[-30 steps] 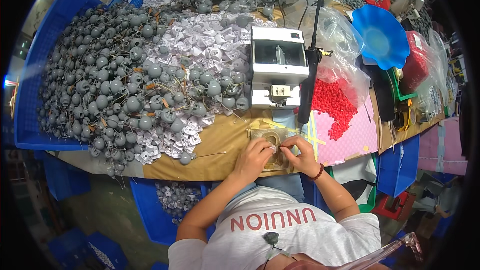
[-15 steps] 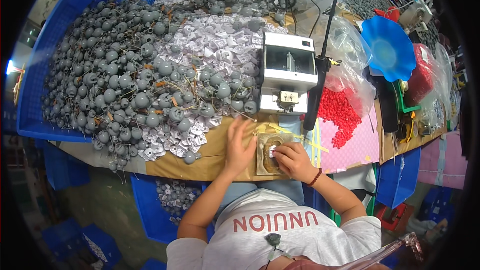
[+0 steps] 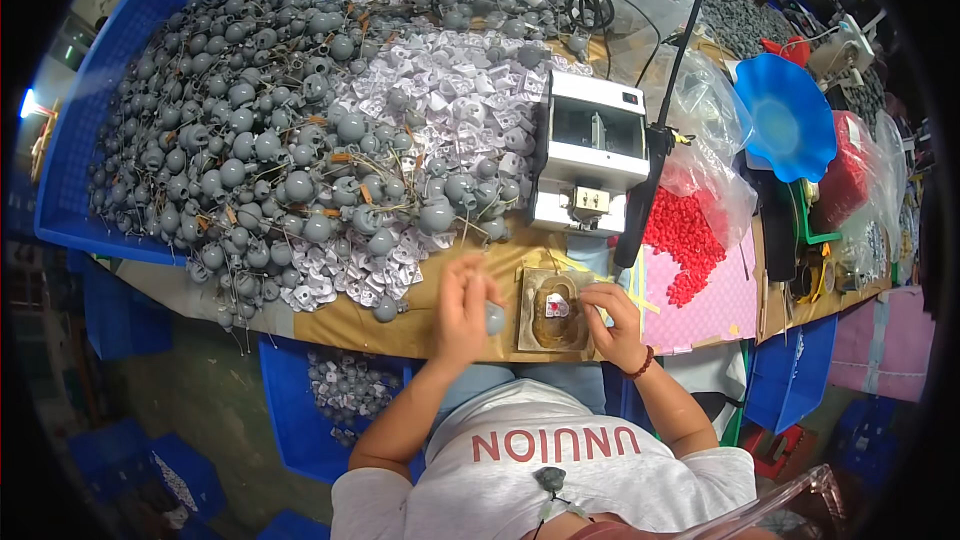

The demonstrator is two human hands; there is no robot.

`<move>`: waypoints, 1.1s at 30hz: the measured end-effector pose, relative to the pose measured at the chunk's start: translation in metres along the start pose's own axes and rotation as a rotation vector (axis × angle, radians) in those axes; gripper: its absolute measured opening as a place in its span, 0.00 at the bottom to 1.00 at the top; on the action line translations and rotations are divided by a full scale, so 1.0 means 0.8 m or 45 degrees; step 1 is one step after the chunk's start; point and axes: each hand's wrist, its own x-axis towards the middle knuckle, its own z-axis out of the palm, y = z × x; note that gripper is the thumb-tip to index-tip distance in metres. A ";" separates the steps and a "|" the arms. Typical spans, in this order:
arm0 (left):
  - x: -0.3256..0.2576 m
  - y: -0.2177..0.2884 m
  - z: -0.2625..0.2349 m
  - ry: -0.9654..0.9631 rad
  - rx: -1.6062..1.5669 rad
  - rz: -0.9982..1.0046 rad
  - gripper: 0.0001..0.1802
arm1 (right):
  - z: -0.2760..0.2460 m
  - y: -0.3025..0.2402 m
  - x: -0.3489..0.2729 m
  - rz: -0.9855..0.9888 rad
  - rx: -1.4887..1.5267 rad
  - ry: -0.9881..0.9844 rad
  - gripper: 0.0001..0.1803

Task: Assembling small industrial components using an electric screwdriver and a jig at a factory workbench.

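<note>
A small block-shaped fixture [image 3: 527, 332] with an oval recess lies in front of me at the table's near edge. In its recess sits a white plastic piece [image 3: 553, 312], with a small red part [image 3: 556, 304] on it. My right hand [image 3: 617, 328] is at the fixture's right edge, fingers loosely curled and apart, with nothing visible in them. Left of the fixture, my left hand [image 3: 462, 312] is closed around a grey ball-shaped piece [image 3: 495, 319], slightly blurred by motion.
A large heap of grey ball-shaped pieces [image 3: 240, 140] with wires spills from a blue crate [image 3: 75, 175]. White pieces [image 3: 450, 80] lie beyond. A white machine [image 3: 595, 155] and black pole [image 3: 655, 150] stand behind the fixture. Red parts [image 3: 685, 240] and a blue bowl [image 3: 785, 120] are right.
My left hand has come back from the heap's edge with a grey ball-shaped piece. My right hand has drawn off the white piece to the right, leaving a red part on it.
</note>
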 end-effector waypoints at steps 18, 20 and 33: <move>0.014 0.109 -0.045 -0.154 0.218 0.276 0.09 | 0.016 -0.025 0.017 -0.006 0.123 -0.068 0.10; 0.021 0.143 -0.051 -0.383 0.205 0.741 0.09 | 0.016 -0.026 0.019 -0.018 0.124 -0.051 0.10; 0.018 0.127 -0.019 -0.982 -0.372 -0.176 0.12 | -0.022 -0.073 0.068 -0.194 0.291 -0.017 0.28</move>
